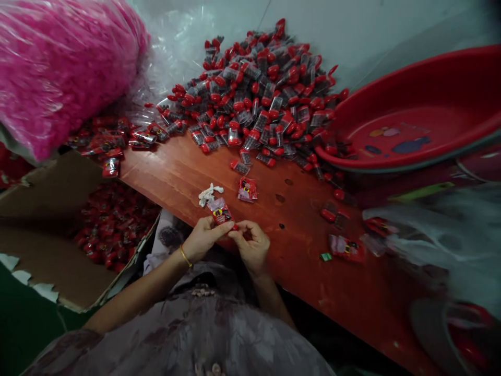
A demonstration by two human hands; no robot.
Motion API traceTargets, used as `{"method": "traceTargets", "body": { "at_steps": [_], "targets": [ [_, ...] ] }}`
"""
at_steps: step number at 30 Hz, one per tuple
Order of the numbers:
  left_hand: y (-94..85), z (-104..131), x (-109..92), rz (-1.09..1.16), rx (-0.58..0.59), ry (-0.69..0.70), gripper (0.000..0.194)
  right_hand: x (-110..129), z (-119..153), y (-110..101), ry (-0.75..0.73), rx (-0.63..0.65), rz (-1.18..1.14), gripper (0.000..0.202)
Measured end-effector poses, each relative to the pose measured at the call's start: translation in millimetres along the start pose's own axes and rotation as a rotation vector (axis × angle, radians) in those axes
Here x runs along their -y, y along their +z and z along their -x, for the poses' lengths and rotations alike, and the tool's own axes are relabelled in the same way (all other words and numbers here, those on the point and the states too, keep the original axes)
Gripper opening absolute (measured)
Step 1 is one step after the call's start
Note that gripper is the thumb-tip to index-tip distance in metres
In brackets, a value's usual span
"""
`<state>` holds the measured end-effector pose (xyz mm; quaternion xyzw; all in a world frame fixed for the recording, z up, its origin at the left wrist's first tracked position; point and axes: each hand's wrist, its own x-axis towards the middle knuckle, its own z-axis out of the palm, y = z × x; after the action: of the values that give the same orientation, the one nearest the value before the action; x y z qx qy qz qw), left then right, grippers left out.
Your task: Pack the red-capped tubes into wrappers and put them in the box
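Note:
A small red printed packet (221, 213) with a clear end is held upright between my hands over the table edge. My left hand (202, 239), with a gold bangle at its wrist, is closed on the packet's lower left part. The thumb and fingertips of my right hand (252, 247) pinch its lower right corner; the exact grip there is partly hidden. Just behind the packet lies a crumpled white piece (210, 194). A second red packet (248, 189) rests flat on the table a little farther back.
Red-capped clear containers (250, 99) form a big pile at the back of the wooden table (176, 175). A red basin (391, 125) stands right, a bag of pink pieces (70, 62) left. A carton (43, 230) of red packets sits below left. More packets (346, 248) lie right.

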<state>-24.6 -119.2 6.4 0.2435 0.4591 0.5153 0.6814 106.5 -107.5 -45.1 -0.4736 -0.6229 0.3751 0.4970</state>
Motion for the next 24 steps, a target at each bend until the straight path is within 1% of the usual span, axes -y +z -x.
{"method": "traceTargets", "body": {
  "at_steps": [2, 4, 5, 7, 8, 9, 10, 12, 14, 15, 16, 18, 19, 20, 22, 24],
  "targets": [
    [-2.4, 6, -4, -0.022, 0.037, -0.012, 0.035, 1, -4, -5, -0.088, 0.053, -0.004, 0.035],
    [-4.8, 11, -7, -0.076, 0.101, -0.024, 0.034, 9, -13, -11, -0.155, 0.121, -0.040, 0.046],
    [-6.2, 12, -8, -0.107, 0.135, -0.041, 0.033, 15, -18, -14, -0.180, 0.174, -0.039, 0.047],
    [-9.1, 13, -6, -0.173, 0.198, -0.073, 0.032, 30, -32, -20, -0.223, 0.297, 0.028, 0.041],
    [-10.5, 12, -5, -0.202, 0.223, -0.081, 0.031, 37, -39, -21, -0.252, 0.355, 0.076, 0.033],
    [-11.8, 11, -4, -0.223, 0.239, -0.082, 0.030, 42, -45, -21, -0.280, 0.385, 0.108, 0.023],
    [-13.0, 9, -3, -0.229, 0.244, -0.079, 0.029, 44, -49, -19, -0.299, 0.390, 0.131, 0.016],
    [-15.1, 5, -3, -0.174, 0.223, -0.093, 0.030, 43, -55, -12, -0.294, 0.312, 0.147, 0.020],
    [-18.2, -1, -4, -0.052, 0.169, -0.135, 0.035, 35, -54, -3, -0.221, 0.194, 0.124, 0.021],
    [-20.6, -4, -5, 0.008, 0.144, -0.155, 0.039, 30, -52, 1, -0.169, 0.156, 0.089, 0.020],
    [-23.5, -7, -6, 0.055, 0.125, -0.169, 0.041, 25, -48, 4, -0.118, 0.148, 0.046, 0.022],
    [-30.9, -13, -9, 0.119, 0.102, -0.186, 0.043, 17, -40, 7, -0.063, 0.219, -0.025, 0.039],
    [-34.8, -15, -10, 0.144, 0.100, -0.193, 0.043, 14, -36, 8, -0.069, 0.267, -0.035, 0.048],
    [-38.4, -17, -12, 0.167, 0.104, -0.204, 0.042, 13, -33, 9, -0.090, 0.303, -0.023, 0.052],
    [-43.9, -18, -15, 0.204, 0.119, -0.230, 0.040, 12, -29, 11, -0.149, 0.302, 0.031, 0.048],
    [-46.6, -18, -16, 0.214, 0.132, -0.239, 0.039, 13, -28, 15, -0.179, 0.251, 0.076, 0.039]
  ]
}}
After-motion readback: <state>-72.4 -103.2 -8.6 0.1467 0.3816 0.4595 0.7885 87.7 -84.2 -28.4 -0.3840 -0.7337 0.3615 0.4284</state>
